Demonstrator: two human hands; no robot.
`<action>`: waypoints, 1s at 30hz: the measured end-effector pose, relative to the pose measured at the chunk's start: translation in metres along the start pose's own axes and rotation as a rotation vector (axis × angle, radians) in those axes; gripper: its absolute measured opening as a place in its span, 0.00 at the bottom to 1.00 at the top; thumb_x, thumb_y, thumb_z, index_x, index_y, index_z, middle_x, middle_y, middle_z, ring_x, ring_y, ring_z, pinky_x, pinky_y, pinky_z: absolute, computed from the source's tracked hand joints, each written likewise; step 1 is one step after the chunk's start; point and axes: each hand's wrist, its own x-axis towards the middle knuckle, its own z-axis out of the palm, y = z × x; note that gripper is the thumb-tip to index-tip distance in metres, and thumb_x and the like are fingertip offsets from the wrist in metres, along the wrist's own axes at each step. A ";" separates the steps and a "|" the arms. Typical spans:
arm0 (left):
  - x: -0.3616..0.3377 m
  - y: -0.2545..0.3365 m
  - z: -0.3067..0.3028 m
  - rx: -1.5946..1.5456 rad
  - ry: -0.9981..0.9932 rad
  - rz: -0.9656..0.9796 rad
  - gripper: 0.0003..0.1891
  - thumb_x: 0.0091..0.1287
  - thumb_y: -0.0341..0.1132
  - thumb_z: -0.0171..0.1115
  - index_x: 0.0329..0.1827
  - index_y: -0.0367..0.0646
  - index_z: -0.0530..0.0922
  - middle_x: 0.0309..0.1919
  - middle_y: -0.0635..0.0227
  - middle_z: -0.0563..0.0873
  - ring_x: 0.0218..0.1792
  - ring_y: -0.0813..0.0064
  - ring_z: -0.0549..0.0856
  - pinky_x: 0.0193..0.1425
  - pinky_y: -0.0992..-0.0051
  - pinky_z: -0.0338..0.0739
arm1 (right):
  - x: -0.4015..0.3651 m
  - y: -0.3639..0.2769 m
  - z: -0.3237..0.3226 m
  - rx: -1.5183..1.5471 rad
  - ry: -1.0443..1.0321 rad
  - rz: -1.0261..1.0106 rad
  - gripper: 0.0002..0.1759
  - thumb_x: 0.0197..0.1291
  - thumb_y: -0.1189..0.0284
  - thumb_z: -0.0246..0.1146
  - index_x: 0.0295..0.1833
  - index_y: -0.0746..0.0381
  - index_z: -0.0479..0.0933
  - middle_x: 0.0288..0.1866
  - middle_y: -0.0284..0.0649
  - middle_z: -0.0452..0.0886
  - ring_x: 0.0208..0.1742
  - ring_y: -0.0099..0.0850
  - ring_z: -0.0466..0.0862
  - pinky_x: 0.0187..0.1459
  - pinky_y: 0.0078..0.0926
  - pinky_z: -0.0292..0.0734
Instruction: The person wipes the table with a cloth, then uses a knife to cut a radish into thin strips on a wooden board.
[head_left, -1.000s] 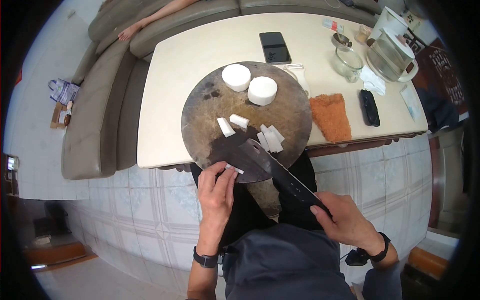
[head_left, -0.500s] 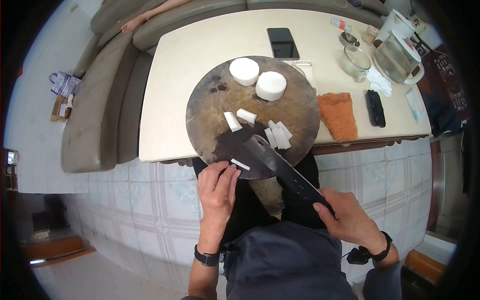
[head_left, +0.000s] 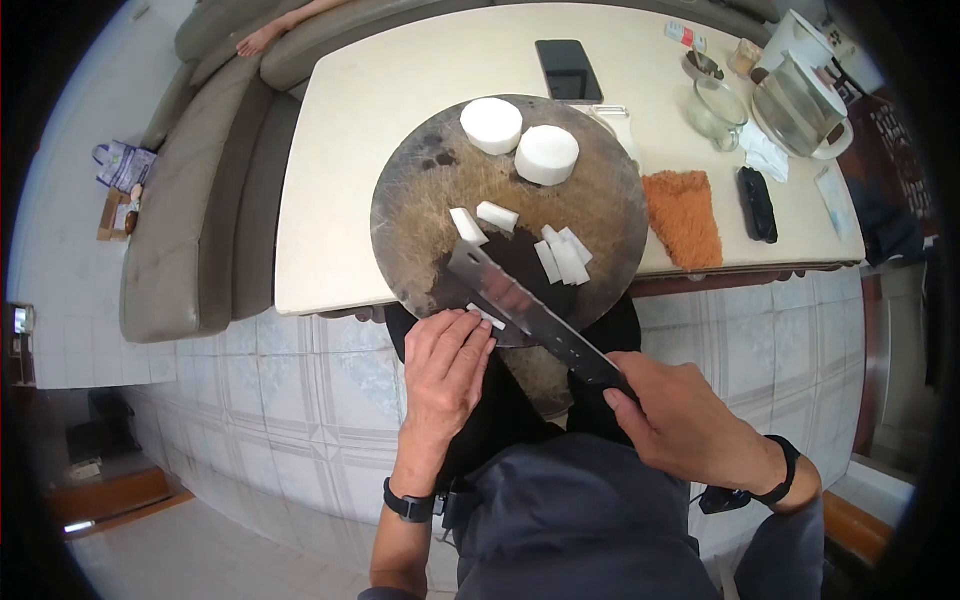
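At the near edge of the round wooden chopping board [head_left: 410, 195], my left hand [head_left: 445, 370] presses its bunched fingers on a thin white strip [head_left: 487, 317], apparently radish. My right hand [head_left: 690, 415] grips a kitchen knife [head_left: 522, 302] by its dark handle. The blade slants across the front of the board, just beyond the strip, tip toward the left. Two short white chunks [head_left: 497, 216] lie past the blade tip. Right of them rest several flat white slices [head_left: 566, 256], partly overlapping. Two thick white rounds [head_left: 547, 156] stand at the back of the board.
Behind the board lie a phone [head_left: 568, 70] and a peeler [head_left: 615, 120]. An orange cloth [head_left: 684, 218] and a black case [head_left: 757, 205] are to the right. Farther back stand a glass mug [head_left: 715, 115] and a pitcher [head_left: 800, 108]. Someone's bare foot [head_left: 262, 40] rests on the sofa.
The knife has moved left, its tip now nearer the two chunks. My left fingers have come farther over the strip. The view has shifted slightly.
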 end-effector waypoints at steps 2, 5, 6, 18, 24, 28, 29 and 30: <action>0.000 -0.001 0.001 -0.018 -0.005 0.001 0.15 0.53 0.21 0.74 0.44 0.37 0.85 0.45 0.62 0.85 0.49 0.59 0.84 0.54 0.62 0.77 | 0.002 0.000 0.004 -0.024 0.011 -0.032 0.14 0.66 0.75 0.60 0.52 0.70 0.71 0.33 0.53 0.80 0.31 0.50 0.82 0.30 0.43 0.74; -0.001 -0.002 0.003 -0.043 -0.003 -0.004 0.14 0.53 0.20 0.73 0.43 0.36 0.84 0.44 0.61 0.85 0.49 0.58 0.84 0.53 0.62 0.79 | 0.004 -0.002 0.004 -0.077 -0.006 -0.047 0.13 0.66 0.74 0.60 0.52 0.70 0.71 0.33 0.52 0.79 0.31 0.48 0.82 0.30 0.42 0.74; -0.001 -0.002 0.004 -0.052 0.003 -0.010 0.14 0.53 0.19 0.73 0.43 0.35 0.84 0.43 0.60 0.85 0.48 0.58 0.84 0.52 0.62 0.79 | 0.005 -0.003 0.003 -0.106 -0.033 -0.030 0.13 0.66 0.74 0.60 0.52 0.69 0.70 0.33 0.51 0.79 0.31 0.48 0.82 0.30 0.41 0.75; -0.003 -0.001 0.006 -0.052 0.031 -0.021 0.13 0.51 0.20 0.74 0.41 0.34 0.85 0.41 0.58 0.85 0.46 0.59 0.85 0.54 0.62 0.82 | 0.009 -0.003 0.000 -0.175 -0.099 -0.071 0.13 0.62 0.77 0.60 0.50 0.69 0.69 0.31 0.48 0.76 0.28 0.48 0.80 0.28 0.41 0.75; -0.004 -0.002 0.008 -0.046 0.045 -0.016 0.13 0.49 0.19 0.75 0.39 0.33 0.85 0.40 0.58 0.85 0.45 0.57 0.85 0.51 0.63 0.82 | 0.013 -0.001 0.000 -0.245 -0.196 -0.053 0.13 0.65 0.76 0.61 0.51 0.68 0.68 0.36 0.49 0.78 0.31 0.50 0.80 0.30 0.43 0.73; -0.002 -0.001 0.007 -0.038 0.043 -0.012 0.13 0.48 0.19 0.75 0.38 0.33 0.85 0.39 0.58 0.85 0.45 0.56 0.85 0.51 0.63 0.82 | 0.027 0.000 0.009 -0.230 -0.143 -0.125 0.10 0.65 0.76 0.60 0.47 0.68 0.68 0.34 0.49 0.77 0.30 0.48 0.80 0.28 0.42 0.72; -0.003 -0.002 0.007 -0.039 0.043 -0.013 0.13 0.48 0.19 0.75 0.38 0.33 0.85 0.39 0.58 0.85 0.45 0.56 0.85 0.51 0.63 0.82 | 0.033 -0.002 0.012 -0.269 -0.119 -0.166 0.09 0.65 0.76 0.60 0.45 0.69 0.68 0.33 0.50 0.77 0.29 0.48 0.80 0.27 0.41 0.72; -0.004 -0.001 0.007 -0.039 0.042 -0.014 0.13 0.48 0.19 0.75 0.38 0.33 0.85 0.39 0.58 0.85 0.45 0.56 0.85 0.51 0.63 0.82 | 0.037 -0.005 0.014 -0.308 -0.094 -0.207 0.09 0.64 0.76 0.60 0.42 0.69 0.68 0.32 0.50 0.77 0.28 0.48 0.80 0.26 0.41 0.72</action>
